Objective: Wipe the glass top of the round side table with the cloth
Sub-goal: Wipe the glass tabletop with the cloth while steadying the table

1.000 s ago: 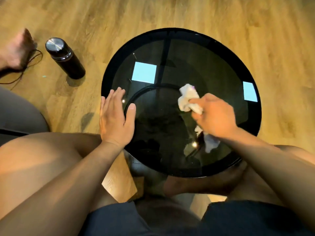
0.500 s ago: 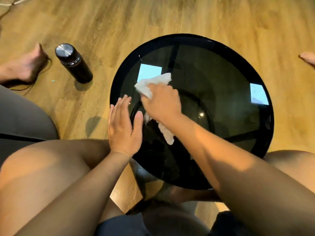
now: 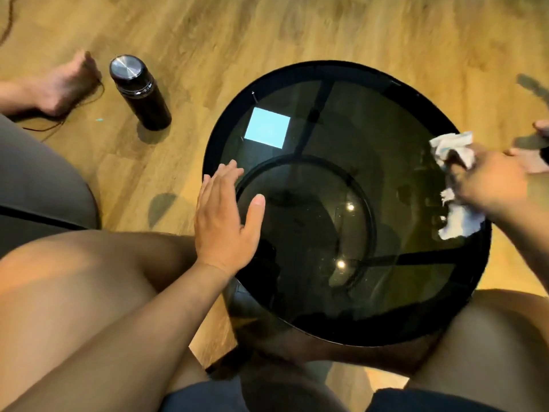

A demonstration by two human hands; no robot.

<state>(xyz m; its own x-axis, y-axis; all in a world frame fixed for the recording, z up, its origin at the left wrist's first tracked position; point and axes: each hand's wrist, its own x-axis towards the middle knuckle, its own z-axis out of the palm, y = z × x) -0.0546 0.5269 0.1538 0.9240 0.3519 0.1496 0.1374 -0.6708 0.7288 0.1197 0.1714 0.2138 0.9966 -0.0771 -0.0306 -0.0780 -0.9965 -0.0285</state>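
The round side table (image 3: 371,120) has a dark glass top in a black rim and stands between my knees. A crumpled white cloth (image 3: 456,221) lies on the glass at its right edge, gripped by my right hand (image 3: 487,185), which is blurred by motion. Cloth sticks out above and below the hand. My left hand (image 3: 224,215) rests flat on the left rim of the table with its fingers straight and thumb spread onto the glass.
A black flask with a steel lid (image 3: 139,93) stands on the wooden floor left of the table. Another person's bare foot (image 3: 64,84) and a thin cable lie further left. Toes (image 3: 531,159) show at the right edge.
My right hand has swept the cloth from the upper left of the glass across to its right edge. The left hand has stayed on the left rim.
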